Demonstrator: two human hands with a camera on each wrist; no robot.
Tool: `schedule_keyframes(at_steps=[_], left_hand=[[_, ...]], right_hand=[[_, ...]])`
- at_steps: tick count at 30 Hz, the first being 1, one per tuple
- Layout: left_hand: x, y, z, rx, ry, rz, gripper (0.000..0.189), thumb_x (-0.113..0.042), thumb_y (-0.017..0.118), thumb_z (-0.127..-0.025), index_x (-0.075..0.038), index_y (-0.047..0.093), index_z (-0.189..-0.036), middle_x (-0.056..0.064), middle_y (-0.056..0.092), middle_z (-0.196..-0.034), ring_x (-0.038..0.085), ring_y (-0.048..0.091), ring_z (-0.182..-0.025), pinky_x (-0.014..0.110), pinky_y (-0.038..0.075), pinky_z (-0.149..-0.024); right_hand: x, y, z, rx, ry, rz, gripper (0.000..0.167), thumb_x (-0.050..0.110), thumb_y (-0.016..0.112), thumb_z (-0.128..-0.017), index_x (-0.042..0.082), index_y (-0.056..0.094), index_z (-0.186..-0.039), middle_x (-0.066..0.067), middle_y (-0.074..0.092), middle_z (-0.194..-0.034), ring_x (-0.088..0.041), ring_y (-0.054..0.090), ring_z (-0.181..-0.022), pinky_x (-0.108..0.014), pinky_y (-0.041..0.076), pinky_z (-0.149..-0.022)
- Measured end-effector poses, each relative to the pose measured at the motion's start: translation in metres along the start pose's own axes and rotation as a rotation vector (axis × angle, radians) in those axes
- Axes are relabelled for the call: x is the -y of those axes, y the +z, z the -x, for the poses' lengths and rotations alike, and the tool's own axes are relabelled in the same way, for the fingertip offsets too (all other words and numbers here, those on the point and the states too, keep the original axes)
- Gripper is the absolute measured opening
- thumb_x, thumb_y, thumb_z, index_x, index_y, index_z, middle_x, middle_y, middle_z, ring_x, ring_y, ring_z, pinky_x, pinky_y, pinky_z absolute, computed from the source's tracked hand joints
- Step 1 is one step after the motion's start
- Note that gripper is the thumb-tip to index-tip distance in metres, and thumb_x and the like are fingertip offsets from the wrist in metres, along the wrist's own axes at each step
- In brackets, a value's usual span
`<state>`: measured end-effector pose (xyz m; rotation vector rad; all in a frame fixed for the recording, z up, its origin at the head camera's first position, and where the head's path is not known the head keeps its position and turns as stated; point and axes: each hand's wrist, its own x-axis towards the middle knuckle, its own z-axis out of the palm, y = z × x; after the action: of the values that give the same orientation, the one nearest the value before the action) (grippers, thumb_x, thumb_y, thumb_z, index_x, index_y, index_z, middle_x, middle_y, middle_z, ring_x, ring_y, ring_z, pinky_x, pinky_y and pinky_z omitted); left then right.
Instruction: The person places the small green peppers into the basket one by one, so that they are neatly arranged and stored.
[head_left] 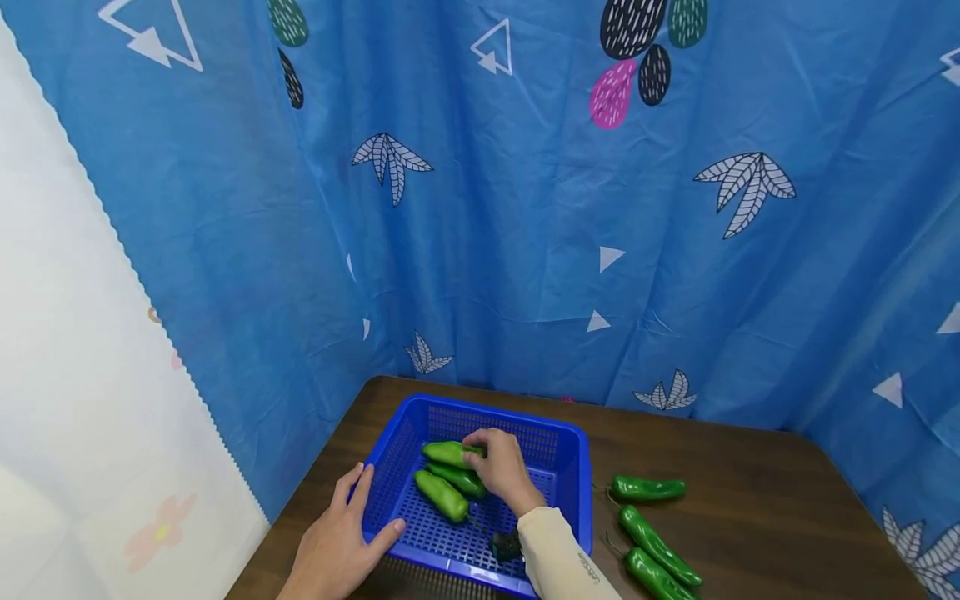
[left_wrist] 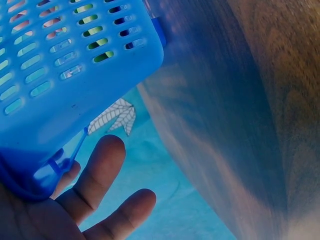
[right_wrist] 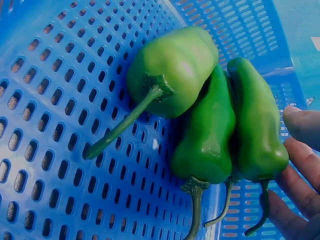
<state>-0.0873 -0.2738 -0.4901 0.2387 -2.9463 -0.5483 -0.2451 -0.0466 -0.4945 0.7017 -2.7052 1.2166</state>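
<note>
Several green peppers lie in a blue perforated plastic basket (head_left: 480, 575). A pale green pepper (head_left: 441, 497) is nearest the front, with a darker pepper (right_wrist: 207, 132) beside it. My right hand (head_left: 504, 467) reaches into the basket at the stem end of the far pepper (head_left: 446, 453). In the right wrist view, the thumb and spread fingers (right_wrist: 300, 162) are right beside that pepper (right_wrist: 257, 120), not curled round it. My left hand (head_left: 341, 533) is at the basket's front left corner, thumb by the rim and fingers extended along the outside, as the left wrist view shows (left_wrist: 97, 175).
Right of the basket, slimmer dark green peppers lie on the brown wooden table (head_left: 765, 517): one (head_left: 648, 488) crosswise, others (head_left: 658, 546) slanting toward the front. A blue patterned curtain (head_left: 525, 250) hangs behind the table, and a white cloth (head_left: 90, 375) hangs at the left.
</note>
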Motion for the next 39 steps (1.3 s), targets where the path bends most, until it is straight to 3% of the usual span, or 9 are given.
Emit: schedule_keyframes(at_steps=[15,26,39], left_hand=[[0.0016,0.0005,0.0022,-0.014,0.0,-0.006,0.104,-0.083,0.05,-0.083,-0.014,0.032,-0.158,0.01,0.031,-0.159,0.031,0.07,-0.103,0.044,0.054,-0.064],[-0.0004,-0.0006,-0.0003,0.01,-0.001,-0.018,0.108,-0.086,0.046,-0.082,-0.013,0.03,-0.159,0.01,0.03,-0.159,0.031,0.07,-0.103,0.043,0.054,-0.065],[-0.0017,-0.0013,-0.0018,0.007,0.01,-0.019,0.105,-0.083,0.05,-0.084,-0.011,0.032,-0.158,0.012,0.03,-0.159,0.034,0.068,-0.107,0.046,0.055,-0.067]], right_hand=[[0.0064,-0.0033,0.0026,-0.118,-0.011,-0.017,0.012,0.014,0.076,-0.088,0.019,0.078,-0.098,0.001,0.076,-0.104,-0.022,0.07,-0.104,-0.042,0.053,-0.09],[0.0053,-0.0071,0.001,-0.111,0.006,-0.024,0.012,0.014,0.075,-0.089,0.019,0.078,-0.1,0.0,0.075,-0.106,-0.022,0.069,-0.103,-0.043,0.054,-0.087],[0.0014,-0.0064,-0.0005,-0.114,0.058,-0.076,0.013,0.019,0.076,-0.09,0.019,0.078,-0.103,0.003,0.075,-0.104,-0.017,0.067,-0.097,-0.039,0.053,-0.085]])
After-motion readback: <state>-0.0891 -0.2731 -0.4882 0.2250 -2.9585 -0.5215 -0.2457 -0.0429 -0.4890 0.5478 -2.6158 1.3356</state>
